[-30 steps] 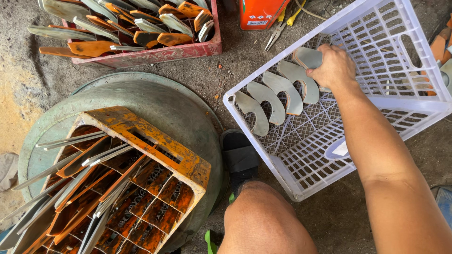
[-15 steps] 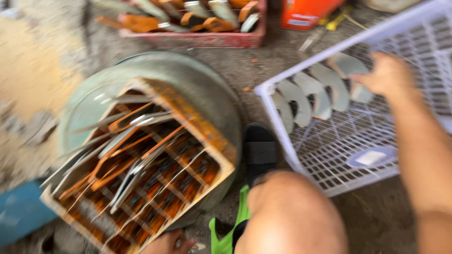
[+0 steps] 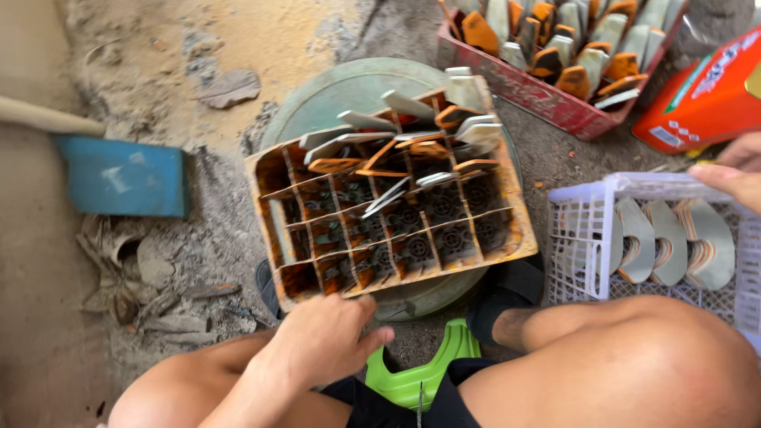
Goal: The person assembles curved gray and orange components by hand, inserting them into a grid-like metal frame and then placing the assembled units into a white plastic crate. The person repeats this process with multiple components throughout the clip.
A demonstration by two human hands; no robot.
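Crate (image 3: 388, 214): tilted on drum (image 3: 349, 87), blades inside.
Left hand (image 3: 325, 337): fingers grasping crate's near edge.
Right hand (image 3: 733, 170): fingers loose over basket (image 3: 579, 214).
Risk: crate may tip, spilling blades.

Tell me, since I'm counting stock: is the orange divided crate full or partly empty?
Partly empty. The orange divided crate holds blades only in its far compartments; the near rows, by the left hand, show bare bottoms.

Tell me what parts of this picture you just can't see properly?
- Right hand: cut off by the right edge of the head view, so its grip is unclear.
- Left hand: seen from the back at the orange crate; its fingertips are hidden.
- Curved blades in the white basket: lower ends hidden behind the knee.
- Red crate: cut off by the top edge.
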